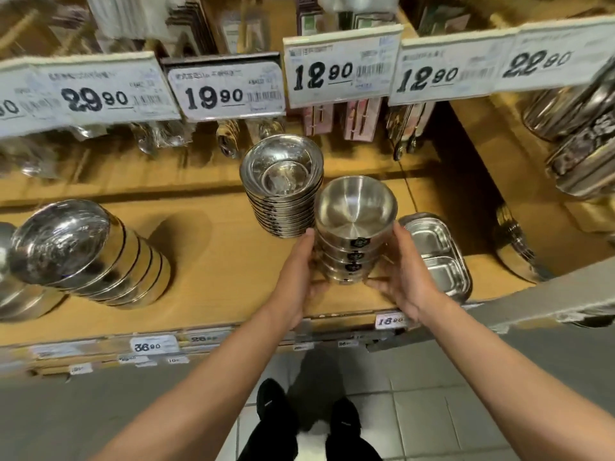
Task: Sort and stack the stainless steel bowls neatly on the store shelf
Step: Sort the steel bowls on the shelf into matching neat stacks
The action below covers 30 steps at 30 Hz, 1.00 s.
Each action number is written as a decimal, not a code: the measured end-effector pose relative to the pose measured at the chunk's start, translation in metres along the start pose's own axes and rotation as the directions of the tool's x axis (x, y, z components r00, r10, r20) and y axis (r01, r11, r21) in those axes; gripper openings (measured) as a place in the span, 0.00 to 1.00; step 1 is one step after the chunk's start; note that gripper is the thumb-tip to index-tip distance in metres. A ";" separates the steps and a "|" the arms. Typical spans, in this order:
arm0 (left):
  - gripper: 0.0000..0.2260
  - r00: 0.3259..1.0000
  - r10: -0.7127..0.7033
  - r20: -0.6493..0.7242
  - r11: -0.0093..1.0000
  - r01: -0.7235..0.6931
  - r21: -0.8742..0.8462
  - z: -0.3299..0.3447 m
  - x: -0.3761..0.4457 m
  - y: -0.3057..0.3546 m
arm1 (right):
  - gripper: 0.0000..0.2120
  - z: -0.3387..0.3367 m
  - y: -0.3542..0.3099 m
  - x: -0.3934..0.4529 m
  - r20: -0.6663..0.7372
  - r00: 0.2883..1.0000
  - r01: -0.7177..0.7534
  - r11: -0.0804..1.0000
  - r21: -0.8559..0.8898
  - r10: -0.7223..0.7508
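A short stack of brushed steel bowls with black labels [355,224] stands on the wooden shelf [213,261] near its front edge. My left hand [299,277] grips the stack's left side and my right hand [402,277] grips its right side, fingers curled round the lower bowls. Just behind and to the left stands a taller stack of shiny wide-rimmed bowls [283,184], close to the held stack. A leaning stack of larger bowls [90,254] lies tilted at the shelf's left.
A divided steel tray [439,254] lies right of my right hand. Steel containers [579,141] fill the right shelf section. Price tags [226,91] hang from the upper shelf above packaged cutlery. A grey rail [549,301] crosses at right.
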<state>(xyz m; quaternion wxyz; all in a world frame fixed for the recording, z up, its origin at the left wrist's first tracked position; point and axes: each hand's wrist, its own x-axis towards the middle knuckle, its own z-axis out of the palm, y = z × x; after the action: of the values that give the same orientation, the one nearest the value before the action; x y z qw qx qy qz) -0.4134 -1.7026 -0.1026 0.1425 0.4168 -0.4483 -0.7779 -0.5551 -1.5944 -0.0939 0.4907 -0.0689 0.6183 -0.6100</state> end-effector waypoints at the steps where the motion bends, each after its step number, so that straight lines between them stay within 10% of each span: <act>1: 0.14 1.000 0.009 -0.005 1.000 -0.009 0.001 0.001 -0.001 -0.001 | 0.20 -0.001 0.000 0.001 0.028 1.000 -0.005 1.000 0.011 0.005; 14: 0.15 0.985 0.020 -0.169 1.000 -0.023 -0.016 -0.046 -0.031 0.002 | 0.23 0.048 0.019 0.006 0.184 0.980 -0.061 0.996 -0.060 0.072; 19: 0.22 0.964 0.044 -0.262 0.991 -0.075 -0.110 -0.088 -0.051 0.011 | 0.09 0.099 0.028 0.004 0.268 0.958 -0.074 0.992 -0.106 0.100; 30: 0.24 0.940 0.054 -0.336 0.992 -0.087 -0.087 -0.147 -0.054 0.026 | 0.23 0.167 0.044 0.011 0.248 0.957 -0.134 0.988 -0.076 0.149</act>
<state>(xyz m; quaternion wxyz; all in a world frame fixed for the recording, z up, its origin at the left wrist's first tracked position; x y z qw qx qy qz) -0.2698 -1.7699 -0.0900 0.2646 0.5180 -0.3929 -0.7122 -0.4228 -1.7055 -0.0977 0.6058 -0.1159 0.5717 -0.5411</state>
